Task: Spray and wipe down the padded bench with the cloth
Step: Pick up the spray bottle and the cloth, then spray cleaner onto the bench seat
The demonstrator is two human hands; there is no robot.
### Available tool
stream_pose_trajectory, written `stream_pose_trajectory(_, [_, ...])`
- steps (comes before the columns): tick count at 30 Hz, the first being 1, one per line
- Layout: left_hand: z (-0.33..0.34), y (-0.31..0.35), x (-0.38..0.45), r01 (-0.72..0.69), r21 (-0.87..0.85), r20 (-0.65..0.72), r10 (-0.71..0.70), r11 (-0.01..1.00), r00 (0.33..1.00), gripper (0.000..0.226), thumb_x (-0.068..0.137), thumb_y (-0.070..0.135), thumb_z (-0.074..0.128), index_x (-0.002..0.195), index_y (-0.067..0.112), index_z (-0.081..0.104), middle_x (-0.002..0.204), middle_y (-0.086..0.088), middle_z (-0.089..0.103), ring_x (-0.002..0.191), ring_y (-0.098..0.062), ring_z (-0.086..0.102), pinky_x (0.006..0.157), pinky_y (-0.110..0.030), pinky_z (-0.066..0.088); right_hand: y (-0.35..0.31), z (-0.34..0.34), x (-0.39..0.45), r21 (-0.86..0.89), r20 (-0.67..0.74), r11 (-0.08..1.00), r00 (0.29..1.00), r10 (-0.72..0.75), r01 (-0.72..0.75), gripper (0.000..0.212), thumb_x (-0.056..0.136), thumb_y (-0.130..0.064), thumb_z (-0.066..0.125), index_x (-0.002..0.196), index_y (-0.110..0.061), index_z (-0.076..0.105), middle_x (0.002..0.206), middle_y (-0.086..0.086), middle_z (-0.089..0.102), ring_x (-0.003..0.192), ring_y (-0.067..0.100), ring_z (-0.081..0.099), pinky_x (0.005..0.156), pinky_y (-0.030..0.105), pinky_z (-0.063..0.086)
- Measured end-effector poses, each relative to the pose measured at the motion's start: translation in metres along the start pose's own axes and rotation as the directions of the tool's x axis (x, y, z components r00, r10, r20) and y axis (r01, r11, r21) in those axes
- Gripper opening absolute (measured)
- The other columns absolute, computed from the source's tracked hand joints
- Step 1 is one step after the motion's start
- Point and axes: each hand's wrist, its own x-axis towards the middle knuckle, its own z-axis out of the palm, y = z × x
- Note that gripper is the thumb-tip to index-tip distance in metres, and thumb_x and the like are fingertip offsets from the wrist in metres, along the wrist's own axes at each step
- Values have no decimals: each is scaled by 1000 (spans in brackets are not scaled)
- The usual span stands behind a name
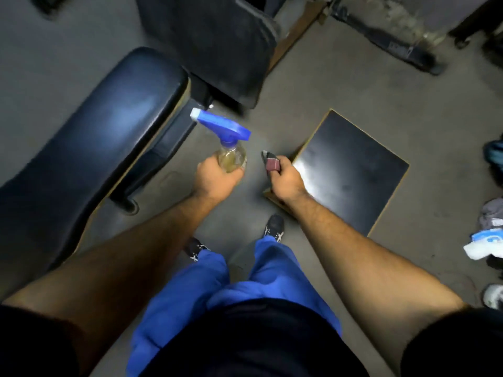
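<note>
The padded bench (89, 137) lay at our left. Beside it our left hand (217, 176) gripped a clear spray bottle (231, 156) holding yellowish liquid; our right hand (285, 178) clutched the bunched cloth (270, 161) above a black board (351, 172).

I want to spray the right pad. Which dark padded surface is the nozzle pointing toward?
The long glossy bench on the left. The spray bottle in the left hand points at it; the flat square pad lies opposite.

Dim light is falling from overhead, glaring off the padded bench (109, 123) and black board (351, 170); edges are smearing with blur and wide-angle bending.
</note>
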Motion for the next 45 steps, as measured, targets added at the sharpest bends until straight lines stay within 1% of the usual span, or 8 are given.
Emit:
stream_pose_trajectory(3, [-64,-44,8,43,-64,-75,-47,997,996,45,67,46,74,99,15,71,95,-12,74,94,-31,68,80,-34,54,-60,53,-8,38,70,996,994,-82,79,28,99,-25,52,125,-19,61,113,13,71,101,31,67,91,38,53])
stream_pose_trajectory(7, [-135,-95,17,153,-158,-182,-181,975,967,29,74,36,75,96,18,69,90,-5,73,89,-29,67,73,-29,50,-127,117,-11,-23,210,991,970,-123,130,22,92,-29,48,111,-35,58,84,2,65,66,20,60,64,33,52])
stream_pose_trajectory(13, [-204,-161,45,301,-315,-303,-395,900,867,33,74,37,76,101,19,68,96,-6,73,93,-29,67,80,-31,53,-205,210,20,-146,402,942,888,-224,303,20,90,-32,49,106,-30,61,73,-3,58,65,24,54,53,27,39])
stream_pose_trajectory(18, [-239,-204,90,372,-456,-379,-555,808,741,36,76,38,76,106,19,69,101,-6,73,98,-27,66,82,-28,49,-256,282,69,-232,556,865,790,-258,445,27,92,-18,48,115,-21,61,81,0,56,78,23,54,77,41,51])
stream_pose_trajectory(27, [-270,-287,198,419,-608,-414,-719,675,558,25,81,41,72,101,27,65,89,11,60,83,-8,55,77,-19,39,-327,396,163,-376,731,565,610,-306,734,43,98,-15,46,139,-23,52,127,14,65,116,36,59,94,38,45])
stream_pose_trajectory(33, [-271,-325,242,427,-597,-471,-728,679,499,21,80,39,70,97,26,64,85,12,61,82,-8,57,77,-17,39,-332,464,207,-272,758,415,459,-463,868,52,89,-7,50,139,-21,50,141,7,55,130,27,51,110,40,42])
stream_pose_trajectory(38, [-259,-339,250,454,-533,-545,-700,714,461,29,81,38,70,101,19,66,90,9,65,88,-12,63,76,-15,36,-283,489,225,-337,886,80,345,-311,938,71,98,-30,45,160,-12,15,168,12,4,155,34,0,126,49,12])
stream_pose_trajectory(45, [-251,-344,249,401,-499,-593,-640,768,488,32,78,41,71,101,20,65,93,9,68,91,-13,65,80,-18,43,-278,486,233,-290,893,108,309,-328,951,76,98,-54,32,161,-17,9,168,9,-3,155,29,-7,126,44,3])
